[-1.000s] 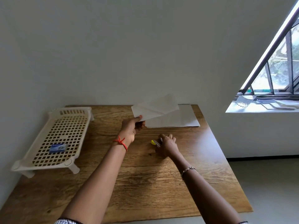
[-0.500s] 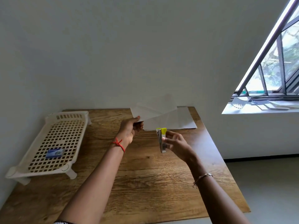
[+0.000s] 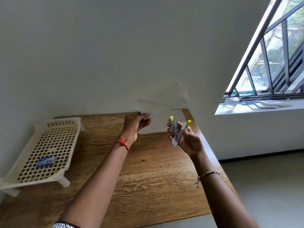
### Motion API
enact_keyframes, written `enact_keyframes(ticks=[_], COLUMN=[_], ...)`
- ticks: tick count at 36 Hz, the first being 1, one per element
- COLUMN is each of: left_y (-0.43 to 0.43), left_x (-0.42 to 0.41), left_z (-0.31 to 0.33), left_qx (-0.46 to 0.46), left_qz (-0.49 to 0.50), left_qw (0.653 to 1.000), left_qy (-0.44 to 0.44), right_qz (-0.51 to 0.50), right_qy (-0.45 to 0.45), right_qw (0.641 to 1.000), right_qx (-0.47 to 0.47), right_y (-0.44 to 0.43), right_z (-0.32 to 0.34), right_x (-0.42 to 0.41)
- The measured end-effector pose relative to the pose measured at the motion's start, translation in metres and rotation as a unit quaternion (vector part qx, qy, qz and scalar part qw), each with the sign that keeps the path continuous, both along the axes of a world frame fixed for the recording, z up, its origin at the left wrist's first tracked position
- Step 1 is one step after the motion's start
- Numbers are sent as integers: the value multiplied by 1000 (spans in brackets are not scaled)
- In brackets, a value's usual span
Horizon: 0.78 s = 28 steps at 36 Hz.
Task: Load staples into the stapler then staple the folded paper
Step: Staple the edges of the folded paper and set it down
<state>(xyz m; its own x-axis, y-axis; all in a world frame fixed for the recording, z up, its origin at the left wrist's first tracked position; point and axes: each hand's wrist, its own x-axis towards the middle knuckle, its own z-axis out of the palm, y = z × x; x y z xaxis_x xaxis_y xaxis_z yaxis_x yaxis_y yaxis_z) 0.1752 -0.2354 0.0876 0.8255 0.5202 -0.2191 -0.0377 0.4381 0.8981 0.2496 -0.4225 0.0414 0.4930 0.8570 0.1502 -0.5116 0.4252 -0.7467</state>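
Observation:
My right hand [image 3: 187,140] holds a small metal stapler [image 3: 176,131] with yellow-green tips, lifted above the table; its two arms are spread apart in a V. My left hand [image 3: 134,125] pinches the near corner of a folded white paper [image 3: 166,100], held up in the air against the wall. A second white sheet [image 3: 160,124] lies flat on the wooden table [image 3: 148,170] under both hands. A small blue staple box [image 3: 45,161] rests in the cream tray at the left.
A cream plastic lattice tray [image 3: 44,145] on short legs stands on the table's left side. The table's right edge drops to a grey floor [image 3: 266,186]. A window sill [image 3: 256,105] with papers is at the far right.
My right hand picked the stapler up off the table and raised it; its arms now stand apart. My left hand lifted the folded paper higher.

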Motion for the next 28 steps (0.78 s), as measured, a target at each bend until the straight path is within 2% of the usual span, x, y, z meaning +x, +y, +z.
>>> enact_keyframes(ticks=[10, 20, 28], left_y=[-14, -23, -26], left_x=[-7, -18, -23], left_z=[15, 17, 14], left_qx=[31, 47, 95], left_qz=[-23, -19, 7], left_qw=[999, 998, 995], left_qy=[-27, -34, -13], right_qz=[-39, -25, -25], right_qy=[-57, -73, -68], right_qw=[994, 993, 994], right_qx=[-79, -86, -84], right_y=[12, 17, 20], right_z=[14, 19, 22], right_x=[-8, -17, -25])
